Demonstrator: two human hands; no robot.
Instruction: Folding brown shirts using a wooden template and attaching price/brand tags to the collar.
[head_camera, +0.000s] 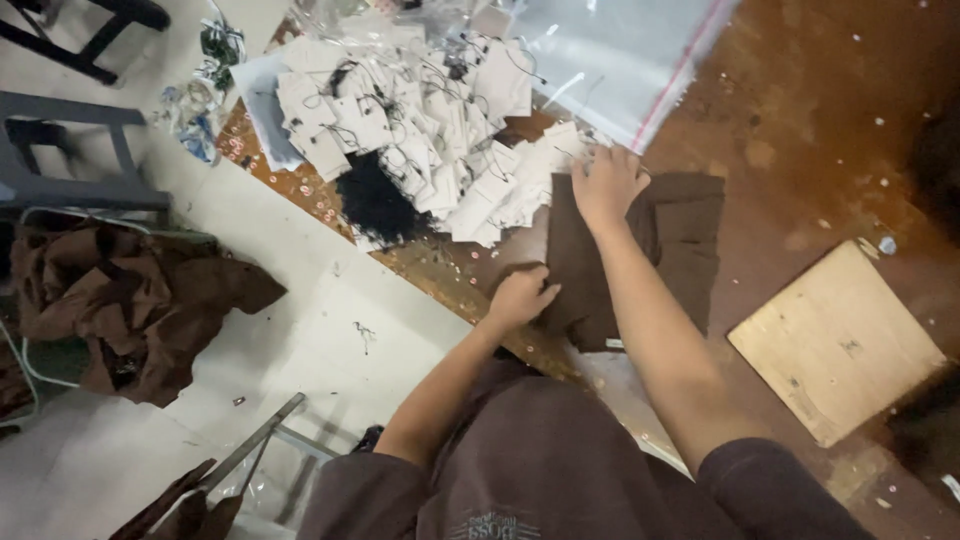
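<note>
Brown wood, stained and speckled with pale flecks, makes up the one table (800, 130) that carries everything, and the person stands at its near edge. One heap of dark brown cloth (140, 300) lies on the pale floor to the left, well apart from the table. One clear plastic bag (610, 60) with a red strip along its edge lies at the far edge of the table. Just beside it, towards the far left corner, spreads one big pile of white paper tags (400, 130) with black strings, too many to count, and one tuft of loose black string (375, 200) sits at the pile's near side. One square pale board (835, 340) rests towards the near right corner.

One folded brown garment (680, 250) lies between the tags and the board, close to the near edge. The right hand (605, 185) is pressed flat on the garment's far left corner, fingers spread, touching the nearest tags, gripping nothing. The left hand (520, 297) is curled at the garment's near left edge, pinching the cloth there.
</note>
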